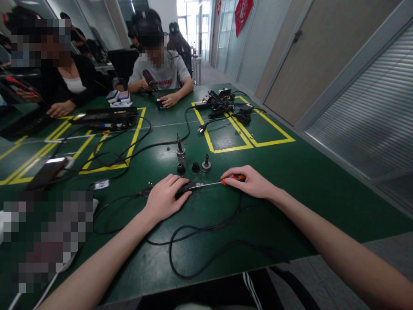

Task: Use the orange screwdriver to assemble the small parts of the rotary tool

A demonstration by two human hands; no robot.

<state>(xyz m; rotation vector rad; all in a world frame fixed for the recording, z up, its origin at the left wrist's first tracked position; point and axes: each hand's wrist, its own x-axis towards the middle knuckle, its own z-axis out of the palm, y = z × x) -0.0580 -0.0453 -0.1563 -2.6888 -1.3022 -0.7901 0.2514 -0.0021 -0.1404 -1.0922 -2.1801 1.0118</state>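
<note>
My left hand (168,197) is wrapped over a black corded tool handle (185,188) lying flat on the green table. Its cable leaves on the left. In my right hand (250,182) is a screwdriver (238,177) with an orange and black grip. The screwdriver's thin shaft points left, and its tip meets the metal end of the handle. Just beyond stand a tall metal part with a thin shaft (180,153), a small metal part (206,164) and two black caps, one a dark collar (195,167). Whether the tip sits in a screw is too small to tell.
A black cable (193,228) loops in front of my hands. Yellow tape (232,149) marks boxes on the green table (284,172); cords and black devices (222,103) pile at the back right. Across the table a person (161,73) holds a power tool; another sits left.
</note>
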